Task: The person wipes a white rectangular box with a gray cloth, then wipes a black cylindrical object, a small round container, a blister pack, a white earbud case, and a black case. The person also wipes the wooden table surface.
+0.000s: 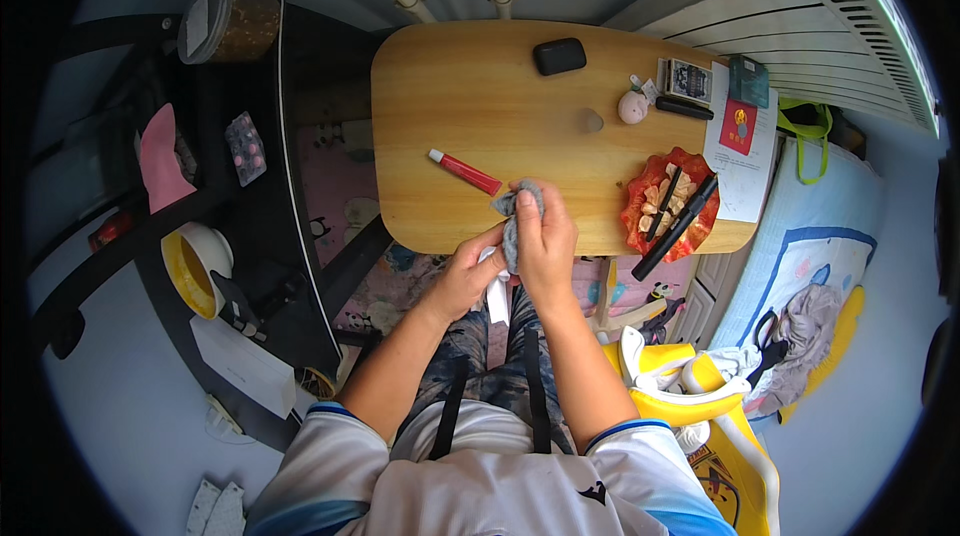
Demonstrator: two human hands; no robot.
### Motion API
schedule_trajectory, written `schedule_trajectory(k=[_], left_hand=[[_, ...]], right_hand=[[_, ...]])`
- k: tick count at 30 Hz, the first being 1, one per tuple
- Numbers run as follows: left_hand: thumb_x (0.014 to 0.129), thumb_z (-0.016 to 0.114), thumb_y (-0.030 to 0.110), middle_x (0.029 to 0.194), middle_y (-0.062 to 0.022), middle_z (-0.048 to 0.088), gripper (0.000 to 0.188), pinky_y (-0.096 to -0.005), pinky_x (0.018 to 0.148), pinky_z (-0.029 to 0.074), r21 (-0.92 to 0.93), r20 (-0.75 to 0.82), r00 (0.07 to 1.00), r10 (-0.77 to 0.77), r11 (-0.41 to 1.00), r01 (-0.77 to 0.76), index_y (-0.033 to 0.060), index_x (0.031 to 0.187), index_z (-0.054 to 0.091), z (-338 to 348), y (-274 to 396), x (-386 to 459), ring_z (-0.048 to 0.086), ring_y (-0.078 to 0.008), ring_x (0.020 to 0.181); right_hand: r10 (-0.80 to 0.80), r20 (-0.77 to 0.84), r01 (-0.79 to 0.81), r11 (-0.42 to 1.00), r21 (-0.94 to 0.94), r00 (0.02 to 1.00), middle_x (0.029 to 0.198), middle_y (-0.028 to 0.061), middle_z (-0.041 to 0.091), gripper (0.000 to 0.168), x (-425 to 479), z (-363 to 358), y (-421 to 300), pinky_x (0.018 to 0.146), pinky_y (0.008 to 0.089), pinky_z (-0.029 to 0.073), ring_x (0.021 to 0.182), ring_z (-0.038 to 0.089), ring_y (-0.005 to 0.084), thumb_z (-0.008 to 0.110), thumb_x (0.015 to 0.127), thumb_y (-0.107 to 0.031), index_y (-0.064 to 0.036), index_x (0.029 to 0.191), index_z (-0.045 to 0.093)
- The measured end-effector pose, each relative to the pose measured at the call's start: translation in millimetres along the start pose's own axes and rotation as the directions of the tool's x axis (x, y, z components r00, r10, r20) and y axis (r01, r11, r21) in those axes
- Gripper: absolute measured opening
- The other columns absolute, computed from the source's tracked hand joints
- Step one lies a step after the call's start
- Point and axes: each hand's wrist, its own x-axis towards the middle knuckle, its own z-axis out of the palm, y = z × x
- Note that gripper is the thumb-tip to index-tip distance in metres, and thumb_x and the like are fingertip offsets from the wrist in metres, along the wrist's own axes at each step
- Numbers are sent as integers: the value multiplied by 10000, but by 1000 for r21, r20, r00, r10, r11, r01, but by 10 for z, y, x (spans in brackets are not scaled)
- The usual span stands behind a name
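Observation:
My right hand grips a bunched grey cloth, its thumb pressed on the upper folds. Beside it, my left hand pinches a white strip-like item that hangs below the fingers; what this is, I cannot tell. The two hands meet at the near edge of a wooden table, and the grey cloth runs down between them. Just beyond the fingers lies a red tube with a white cap. Where the cloth and the white item touch is partly hidden by the fingers.
On the table are a black case, a small pink plush and a red wavy dish holding black pens. A dark shelf stands left; a yellow-and-white chair is at my right. A radiator rises behind.

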Motion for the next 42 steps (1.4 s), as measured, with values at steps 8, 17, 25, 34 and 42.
schedule_trajectory(k=[8, 17, 25, 34, 42], left_hand=[[985, 381, 400, 1074, -160, 601, 581, -250, 725, 466, -355, 36, 998, 44, 934, -28, 5, 1408, 322, 116, 192, 3, 559, -139, 748], [987, 450, 288, 1135, -32, 551, 475, -252, 802, 482, -159, 27, 1000, 10, 987, -6, 3, 1363, 397, 13, -87, -96, 553, -98, 936], [997, 423, 254, 1116, -81, 584, 347, -273, 861, 461, 171, -172, 942, 289, 950, -261, 18, 1240, 497, 124, -111, -71, 564, -129, 1011], [995, 432, 292, 920, -9, 589, 396, -200, 600, 436, -242, -6, 999, -43, 969, 40, 17, 1275, 478, 153, -31, -22, 551, -52, 749], [990, 443, 259, 1090, -57, 604, 409, -218, 711, 476, -135, 26, 994, -103, 985, 105, 21, 1321, 463, 36, -81, -26, 557, -73, 814]], right_hand=[[268, -71, -206, 862, 464, 961, 1017, 135, 621, 362, 104, -371, 267, 596, 243, 502, 763, 627, 139, 456, 979, -283, 3, 1199, 482], [-135, 162, 160, 975, -153, 978, 1131, 176, 601, 333, -148, -168, 2, 895, 361, 442, 1026, 583, 268, 526, 914, -209, -2, 1173, 557], [-345, 216, 400, 859, -320, 914, 1378, 185, 435, 474, -340, -135, -53, 1023, 437, 368, 1236, 439, 392, 590, 824, -141, -67, 1283, 501], [-85, -60, 82, 995, -53, 995, 1220, 191, 576, 331, -140, -173, 164, 973, 378, 407, 1148, 542, 319, 474, 919, -180, 3, 1174, 579], [24, 1, -24, 1000, -9, 1000, 991, 185, 646, 259, -39, -211, 269, 796, 359, 488, 901, 634, 291, 499, 933, -185, -6, 1080, 615]])
